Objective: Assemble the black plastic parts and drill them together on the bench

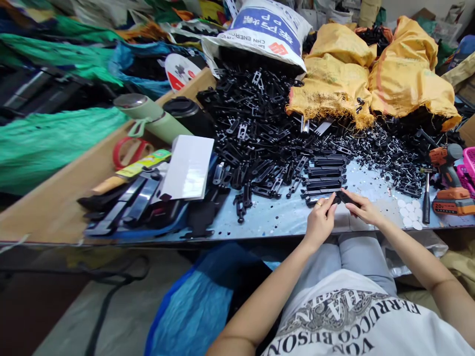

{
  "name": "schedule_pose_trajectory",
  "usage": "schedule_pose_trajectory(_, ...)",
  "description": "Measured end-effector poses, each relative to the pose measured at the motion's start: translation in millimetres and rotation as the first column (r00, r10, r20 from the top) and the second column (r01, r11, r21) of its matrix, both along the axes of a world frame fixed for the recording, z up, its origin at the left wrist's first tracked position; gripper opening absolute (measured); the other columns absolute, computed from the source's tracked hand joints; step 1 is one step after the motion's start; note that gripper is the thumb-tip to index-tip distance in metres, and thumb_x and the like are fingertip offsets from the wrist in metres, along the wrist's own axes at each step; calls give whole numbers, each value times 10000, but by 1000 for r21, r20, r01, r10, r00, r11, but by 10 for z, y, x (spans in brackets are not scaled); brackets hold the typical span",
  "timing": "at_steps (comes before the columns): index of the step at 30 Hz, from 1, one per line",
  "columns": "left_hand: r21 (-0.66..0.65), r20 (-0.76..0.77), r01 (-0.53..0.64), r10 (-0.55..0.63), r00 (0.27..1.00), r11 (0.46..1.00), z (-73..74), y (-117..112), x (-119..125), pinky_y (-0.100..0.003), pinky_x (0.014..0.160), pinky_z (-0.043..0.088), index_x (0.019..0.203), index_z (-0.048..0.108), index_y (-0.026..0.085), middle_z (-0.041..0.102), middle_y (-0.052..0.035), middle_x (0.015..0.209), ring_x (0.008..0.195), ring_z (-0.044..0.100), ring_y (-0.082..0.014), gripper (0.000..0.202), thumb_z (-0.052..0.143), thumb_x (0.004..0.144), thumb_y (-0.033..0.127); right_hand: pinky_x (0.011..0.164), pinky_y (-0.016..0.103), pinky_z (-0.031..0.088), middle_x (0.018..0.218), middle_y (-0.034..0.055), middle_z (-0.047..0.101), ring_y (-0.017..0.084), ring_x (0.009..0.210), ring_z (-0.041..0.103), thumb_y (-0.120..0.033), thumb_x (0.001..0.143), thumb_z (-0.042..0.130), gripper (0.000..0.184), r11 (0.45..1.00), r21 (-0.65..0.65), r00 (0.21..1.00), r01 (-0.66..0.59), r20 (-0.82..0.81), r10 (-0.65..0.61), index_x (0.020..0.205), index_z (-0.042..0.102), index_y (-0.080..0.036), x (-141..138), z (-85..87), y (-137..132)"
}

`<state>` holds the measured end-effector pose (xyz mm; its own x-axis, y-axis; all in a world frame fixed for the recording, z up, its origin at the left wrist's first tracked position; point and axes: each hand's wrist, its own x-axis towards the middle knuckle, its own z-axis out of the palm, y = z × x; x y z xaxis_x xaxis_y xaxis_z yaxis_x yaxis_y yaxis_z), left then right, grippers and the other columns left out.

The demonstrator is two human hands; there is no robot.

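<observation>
Both my hands meet over the front part of the blue work table (267, 217). Fingers of my left hand (322, 217) are closed in a pinch on one end of a small black part (338, 198). My right hand (361, 207) pinches the other end of it; the fingers cover much of its shape. Just beyond my hands lies a neat stack of black strip-like parts (325, 173), set side by side in a column. Farther back spreads a large heap of loose black plastic parts (256, 123).
Right of my hands are white discs (410, 213), a hammer (426, 198) and an orange cordless drill (451, 178). Screws (386, 153) lie behind. A white box (189, 168), red-handled scissors (128, 153) and a green flask (152, 116) stand left. Yellow sacks (337, 74) and a white sack (267, 29) line the back.
</observation>
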<state>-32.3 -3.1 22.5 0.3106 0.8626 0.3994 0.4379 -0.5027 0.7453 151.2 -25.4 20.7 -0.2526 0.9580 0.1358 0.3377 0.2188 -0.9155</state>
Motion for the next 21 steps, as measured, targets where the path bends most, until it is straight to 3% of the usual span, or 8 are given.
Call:
schedule_pose_trajectory(5,81,2,-36,36,999,996,74,-48,26,-286,763,500,1240,546,162,602,-77,905,823,593,-151,372,382,934,295,674,288,520,1041,80,581,106,655,547,-424,915,441,520,990,132,997,55,45,-62,1395,391,-230,-33,33,-102)
schedule_pose_trajectory(11,156,101,-66,51,994,986,130,-226,144,-319,832,493,1302,485,187,603,-108,1049,947,583,-170,389,347,945,260,837,347,486,1032,75,590,169,881,567,-396,916,460,512,955,286,989,84,93,-115,1399,381,-250,-165,138,-233)
schedule_pose_trajectory(15,207,233,-161,111,966,965,202,-274,232,-334,851,489,1350,429,173,599,-132,1119,995,565,-186,420,329,944,218,802,357,496,1031,100,586,195,886,564,-386,927,427,531,897,367,961,247,22,-274,1425,332,-231,-315,199,-287)
schedule_pose_trajectory(21,261,127,5,-39,991,965,305,-181,174,-323,842,501,1337,443,169,614,-120,1100,959,577,-167,411,334,944,219,768,374,519,1027,96,579,197,836,577,-395,923,426,528,916,324,969,237,-11,-247,1422,337,-249,-359,165,-293)
